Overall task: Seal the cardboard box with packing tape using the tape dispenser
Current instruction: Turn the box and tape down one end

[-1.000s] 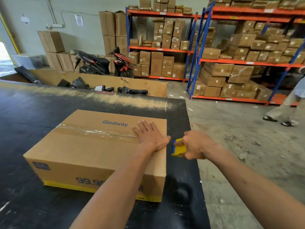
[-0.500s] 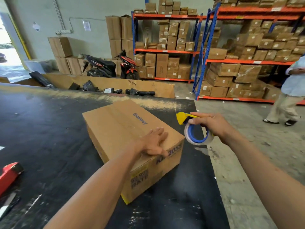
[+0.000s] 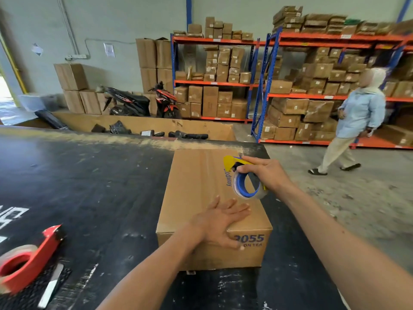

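Observation:
A brown cardboard box (image 3: 196, 189) with blue print lies on the black table, its short end facing me. A strip of clear tape runs along its top. My left hand (image 3: 220, 222) rests flat on the near top edge, thumb over the front face. My right hand (image 3: 266, 173) hovers over the far right part of the top and grips a yellow tape dispenser (image 3: 244, 180) with a blue-cored roll of clear tape. The dispenser's yellow nose points left, just above the cardboard.
A red tape dispenser (image 3: 24, 262) and a box cutter (image 3: 50, 287) lie on the black table (image 3: 89, 186) at the near left. A person (image 3: 355, 121) walks on the concrete floor at the right, before shelves (image 3: 312, 95) of boxes. Two motorbikes (image 3: 143, 104) stand at the back.
The box has been turned so its short end faces me. My right hand has brought the dispenser from beside the box to above its top. The person has walked further left.

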A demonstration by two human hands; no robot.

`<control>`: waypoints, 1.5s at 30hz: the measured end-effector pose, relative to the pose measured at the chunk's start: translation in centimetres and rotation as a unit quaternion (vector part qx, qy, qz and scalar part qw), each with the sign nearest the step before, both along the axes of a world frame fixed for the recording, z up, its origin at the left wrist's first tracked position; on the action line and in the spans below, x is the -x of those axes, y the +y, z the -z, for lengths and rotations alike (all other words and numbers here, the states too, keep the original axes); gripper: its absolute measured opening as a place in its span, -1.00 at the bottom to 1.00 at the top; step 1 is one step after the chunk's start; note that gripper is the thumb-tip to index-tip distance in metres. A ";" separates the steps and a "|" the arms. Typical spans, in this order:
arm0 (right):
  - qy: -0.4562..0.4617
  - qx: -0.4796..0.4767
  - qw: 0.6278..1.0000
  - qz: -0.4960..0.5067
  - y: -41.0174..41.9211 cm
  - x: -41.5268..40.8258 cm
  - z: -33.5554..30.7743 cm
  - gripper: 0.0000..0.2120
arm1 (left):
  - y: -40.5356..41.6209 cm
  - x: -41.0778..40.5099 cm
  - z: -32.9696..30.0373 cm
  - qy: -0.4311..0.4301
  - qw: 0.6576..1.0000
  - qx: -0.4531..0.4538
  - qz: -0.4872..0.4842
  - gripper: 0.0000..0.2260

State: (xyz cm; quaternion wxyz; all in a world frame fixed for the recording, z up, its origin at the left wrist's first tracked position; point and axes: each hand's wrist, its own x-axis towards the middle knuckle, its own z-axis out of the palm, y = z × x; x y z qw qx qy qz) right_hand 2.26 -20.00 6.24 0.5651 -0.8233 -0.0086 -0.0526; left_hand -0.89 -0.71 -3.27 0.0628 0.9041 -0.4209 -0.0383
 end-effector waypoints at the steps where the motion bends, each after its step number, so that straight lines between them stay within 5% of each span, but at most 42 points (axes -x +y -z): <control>1: -0.006 -0.001 1.000 0.003 0.2 0.7 0.1 -0.54 | 0.0 0.0 0.1 -0.005 1.000 -0.004 0.004 -0.16; 16: -0.022 -0.003 0.999 0.047 0.0 6.6 0.7 -0.60 | 2.8 -0.5 -0.6 -0.024 0.997 -0.025 0.071 -0.28; 19: -0.028 0.001 0.999 0.036 0.5 7.1 0.6 -0.61 | 2.9 0.1 -1.0 0.057 0.996 0.060 0.013 -0.38; 21: -0.036 -0.001 0.999 0.019 0.8 7.5 0.4 -0.61 | 3.1 0.4 -2.3 0.206 0.948 0.222 -0.096 -0.52; 24: -0.055 0.026 0.998 0.002 1.5 7.8 0.1 -0.52 | 3.7 0.1 -4.8 0.385 0.762 0.471 -0.224 -0.59; 26: -0.078 0.046 0.996 -0.001 2.1 8.1 -0.3 -0.48 | 4.5 -0.4 -6.4 0.474 0.654 0.531 -0.258 -0.50; 32: -0.231 0.098 0.968 -0.018 3.1 8.8 -0.2 -0.47 | 6.3 0.5 -9.3 0.569 0.511 0.602 -0.232 -0.42; 34: -0.271 0.211 0.939 -0.035 3.1 8.2 0.6 -0.48 | 6.1 0.8 -9.9 0.564 0.503 0.619 -0.213 -0.45; 37: -0.292 0.280 0.914 -0.042 3.0 7.6 1.5 -0.47 | 5.9 1.1 -10.2 0.525 0.554 0.602 -0.235 -0.59; 45: -0.313 0.250 0.915 -0.048 3.4 6.6 1.2 -0.45 | 6.4 0.2 -9.7 0.503 0.498 0.658 -0.258 -0.89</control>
